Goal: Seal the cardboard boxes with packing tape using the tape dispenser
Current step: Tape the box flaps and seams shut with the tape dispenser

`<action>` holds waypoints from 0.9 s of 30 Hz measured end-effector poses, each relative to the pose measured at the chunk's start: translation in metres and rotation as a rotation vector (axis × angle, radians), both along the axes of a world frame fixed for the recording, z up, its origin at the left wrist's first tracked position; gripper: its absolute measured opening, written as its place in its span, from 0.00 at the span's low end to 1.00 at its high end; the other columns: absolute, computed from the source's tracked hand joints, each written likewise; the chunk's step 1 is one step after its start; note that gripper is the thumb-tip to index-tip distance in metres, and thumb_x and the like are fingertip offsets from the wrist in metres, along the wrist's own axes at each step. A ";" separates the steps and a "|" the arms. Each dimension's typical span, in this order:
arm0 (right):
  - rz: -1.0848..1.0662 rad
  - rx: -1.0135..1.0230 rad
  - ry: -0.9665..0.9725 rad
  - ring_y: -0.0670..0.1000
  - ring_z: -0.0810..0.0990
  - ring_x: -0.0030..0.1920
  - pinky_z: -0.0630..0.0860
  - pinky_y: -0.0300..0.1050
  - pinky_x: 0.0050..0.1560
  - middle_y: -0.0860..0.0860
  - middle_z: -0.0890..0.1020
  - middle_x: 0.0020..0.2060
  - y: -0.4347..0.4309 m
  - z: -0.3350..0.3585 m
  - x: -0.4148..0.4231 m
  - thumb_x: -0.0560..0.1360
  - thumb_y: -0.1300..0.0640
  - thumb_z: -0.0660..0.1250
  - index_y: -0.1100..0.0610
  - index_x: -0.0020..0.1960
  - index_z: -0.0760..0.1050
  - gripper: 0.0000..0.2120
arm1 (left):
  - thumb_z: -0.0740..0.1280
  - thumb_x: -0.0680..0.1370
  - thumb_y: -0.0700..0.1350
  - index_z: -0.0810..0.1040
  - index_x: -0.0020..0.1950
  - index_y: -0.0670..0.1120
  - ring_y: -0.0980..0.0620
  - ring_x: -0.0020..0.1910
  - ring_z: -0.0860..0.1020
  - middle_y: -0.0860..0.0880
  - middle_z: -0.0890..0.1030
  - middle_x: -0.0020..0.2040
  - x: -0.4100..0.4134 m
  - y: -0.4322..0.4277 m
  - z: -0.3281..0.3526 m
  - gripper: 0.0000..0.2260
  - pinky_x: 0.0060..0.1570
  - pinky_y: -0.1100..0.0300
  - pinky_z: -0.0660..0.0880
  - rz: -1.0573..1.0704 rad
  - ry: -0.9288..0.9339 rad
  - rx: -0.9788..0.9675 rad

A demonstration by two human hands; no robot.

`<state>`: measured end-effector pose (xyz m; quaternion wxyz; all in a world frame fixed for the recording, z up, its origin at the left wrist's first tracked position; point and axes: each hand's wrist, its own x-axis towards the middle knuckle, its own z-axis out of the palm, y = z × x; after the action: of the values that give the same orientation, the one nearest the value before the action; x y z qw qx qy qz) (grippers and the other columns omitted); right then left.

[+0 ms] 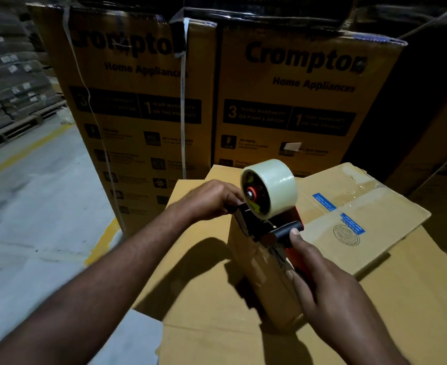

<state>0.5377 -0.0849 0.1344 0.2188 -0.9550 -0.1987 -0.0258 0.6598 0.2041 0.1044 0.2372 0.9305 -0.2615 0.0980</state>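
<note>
Head view: tape dispenser point(267, 227) is held just above the top of the cardboard box point(204, 299), between both hands. Right hand point(330, 293) has its fingers wrapped round the orange handle, with the thumb pushed forward onto the black roller end. Left hand point(211, 198) has its fingers point(231, 200) closed in a pinch at the black front edge, maybe on the tape end; knuckles hide it, can't tell. Tape roll point(272, 188) is clear, looks near full and sits on the hub on top. Handling guess: dispenser is light and rigid, and the handle is the only sane grip. Keep skin off the front, where a toothed cutter would sit. Tape is thin, limp and sticky on one side, so keep it taut or it folds onto itself. Box is plain corrugated: panels stiff, flaps springy. Right flap point(369, 222), with blue labels point(323, 201) and a round stamp, doesn't look flat and probably needs pressing down first. Glossy brownish strip under the dispenser could be tape or a flap edge, unclear. Room is a dim warehouse. Two tall printed cartons point(290, 106) stand right behind the box, with a white strap point(182, 101) hanging down the left one. Grey concrete floor point(32, 180) with a yellow line point(101, 243) is to the left, and stacked sacks point(9, 83) on pallets are further back.
</note>
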 end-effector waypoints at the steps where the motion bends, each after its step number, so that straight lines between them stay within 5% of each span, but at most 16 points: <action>1: 0.001 -0.010 0.011 0.44 0.76 0.62 0.72 0.37 0.52 0.41 0.76 0.66 0.001 0.002 0.000 0.80 0.42 0.61 0.29 0.76 0.45 0.33 | 0.76 0.73 0.35 0.87 0.54 0.46 0.56 0.52 0.82 0.58 0.81 0.50 0.002 0.003 0.002 0.11 0.45 0.72 0.73 -0.020 -0.056 0.045; 5: -0.003 -0.075 0.038 0.46 0.77 0.58 0.76 0.42 0.53 0.43 0.77 0.62 0.009 0.005 0.001 0.81 0.41 0.59 0.28 0.75 0.38 0.34 | 0.81 0.67 0.35 0.87 0.49 0.46 0.50 0.46 0.85 0.50 0.87 0.48 0.008 0.008 0.005 0.14 0.49 0.61 0.74 -0.128 -0.303 0.202; 12: -0.029 -0.221 0.057 0.47 0.76 0.50 0.70 0.41 0.42 0.45 0.75 0.56 0.024 0.024 -0.009 0.80 0.40 0.50 0.31 0.74 0.31 0.32 | 0.81 0.66 0.34 0.87 0.50 0.44 0.49 0.47 0.86 0.48 0.87 0.48 0.011 0.019 -0.006 0.15 0.52 0.54 0.78 -0.176 -0.364 0.184; 18: -0.056 -0.266 0.060 0.48 0.77 0.50 0.77 0.44 0.48 0.44 0.75 0.57 0.014 0.025 -0.030 0.83 0.43 0.53 0.28 0.70 0.26 0.35 | 0.81 0.68 0.35 0.87 0.50 0.45 0.50 0.47 0.86 0.50 0.87 0.47 0.014 0.022 -0.013 0.13 0.49 0.49 0.83 -0.180 -0.345 0.116; 23: -0.105 -0.290 0.136 0.44 0.75 0.62 0.73 0.37 0.53 0.38 0.71 0.69 -0.013 0.032 -0.059 0.81 0.41 0.56 0.20 0.57 0.20 0.40 | 0.79 0.72 0.38 0.87 0.55 0.45 0.51 0.53 0.85 0.49 0.87 0.54 0.016 0.019 -0.018 0.12 0.52 0.54 0.82 -0.162 -0.374 0.150; 27: -0.124 -0.228 0.089 0.46 0.76 0.60 0.73 0.39 0.52 0.41 0.74 0.68 -0.020 0.025 -0.065 0.82 0.44 0.59 0.21 0.65 0.27 0.39 | 0.74 0.77 0.44 0.84 0.59 0.52 0.49 0.67 0.78 0.54 0.82 0.64 -0.001 0.003 -0.001 0.11 0.64 0.45 0.71 -0.040 -0.326 0.357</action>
<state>0.4728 -0.1048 0.1598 0.1153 -0.9843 -0.1309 0.0260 0.6585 0.2069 0.1031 0.0255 0.9242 -0.3278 0.1942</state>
